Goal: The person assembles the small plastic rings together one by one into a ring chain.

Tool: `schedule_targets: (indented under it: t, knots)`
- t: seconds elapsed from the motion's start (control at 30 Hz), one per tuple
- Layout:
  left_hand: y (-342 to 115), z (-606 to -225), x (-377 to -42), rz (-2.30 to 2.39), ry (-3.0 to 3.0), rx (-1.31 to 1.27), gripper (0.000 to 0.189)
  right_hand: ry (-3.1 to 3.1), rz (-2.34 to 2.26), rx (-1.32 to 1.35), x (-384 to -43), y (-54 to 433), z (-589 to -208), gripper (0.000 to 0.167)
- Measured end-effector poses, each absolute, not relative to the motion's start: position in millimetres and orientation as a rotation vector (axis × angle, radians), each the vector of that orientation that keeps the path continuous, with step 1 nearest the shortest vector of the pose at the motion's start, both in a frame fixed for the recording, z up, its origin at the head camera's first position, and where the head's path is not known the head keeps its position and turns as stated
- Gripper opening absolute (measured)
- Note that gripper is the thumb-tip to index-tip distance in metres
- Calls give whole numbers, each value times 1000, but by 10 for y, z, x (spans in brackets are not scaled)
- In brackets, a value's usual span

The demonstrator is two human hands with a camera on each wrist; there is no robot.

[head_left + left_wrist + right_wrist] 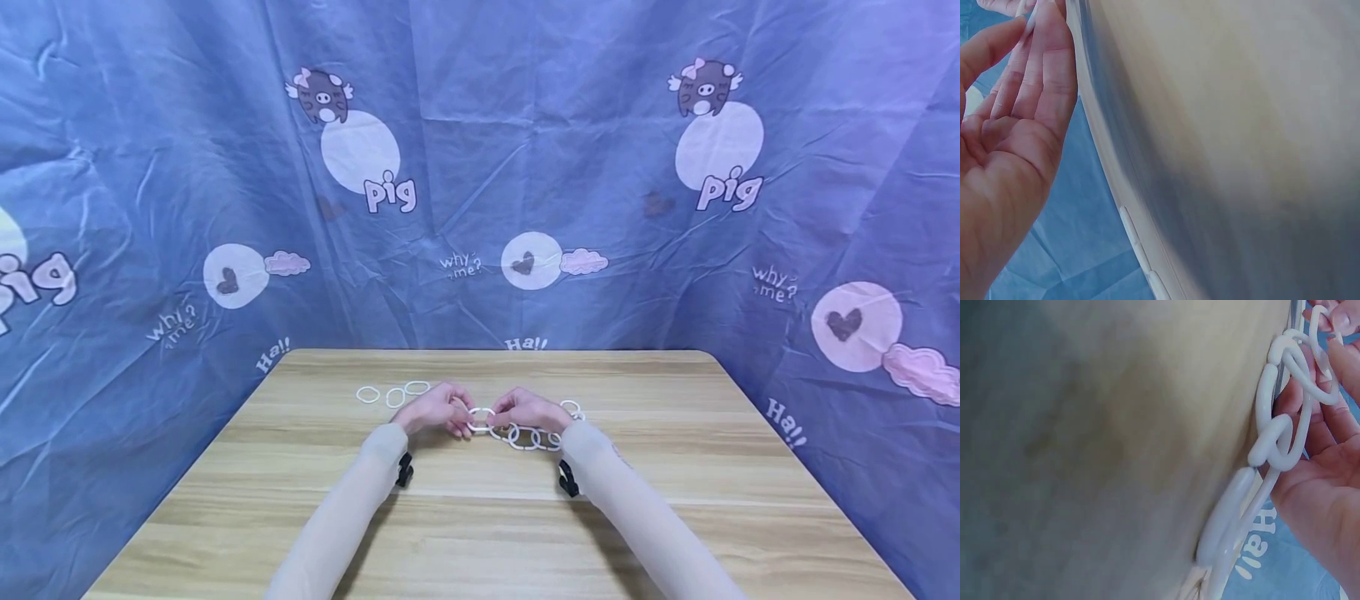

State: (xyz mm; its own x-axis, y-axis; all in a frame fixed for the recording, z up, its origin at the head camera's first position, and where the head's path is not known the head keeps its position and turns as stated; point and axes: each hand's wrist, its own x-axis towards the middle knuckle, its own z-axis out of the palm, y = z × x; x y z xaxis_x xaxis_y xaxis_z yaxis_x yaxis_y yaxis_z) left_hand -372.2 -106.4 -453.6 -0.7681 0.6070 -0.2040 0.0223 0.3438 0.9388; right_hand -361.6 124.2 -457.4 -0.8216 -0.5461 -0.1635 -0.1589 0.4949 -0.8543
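Between the fingertips of both hands is a white plastic chain link [481,430], an oval ring. My left hand [442,408] pinches its left end, thumb against fingers; the left wrist view shows a sliver of the link [1030,26] there. At the opposite end, my right hand [528,408] pinches it between thumb and fingers. From this link a chain of joined white links [522,448] runs right along the table, passing beneath the right hand and wrist. In the right wrist view the interlocked chain [1264,394] lies alongside the right palm [1329,462].
Three loose white links lie left of the left hand: one far left [367,402], one nearer [387,399] and one behind it [417,394]. More white links [570,402] show beyond the right wrist. The wooden table [480,533] ends at a blue printed curtain [480,167].
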Motion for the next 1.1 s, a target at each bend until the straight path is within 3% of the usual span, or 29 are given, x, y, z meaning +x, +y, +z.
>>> schedule_targets:
  t: [1.1]
  knots:
    - [-1219,-4488,-3710,1467,2039,603,24,2318,-1263,-622,-3626,1345,-4583,16]
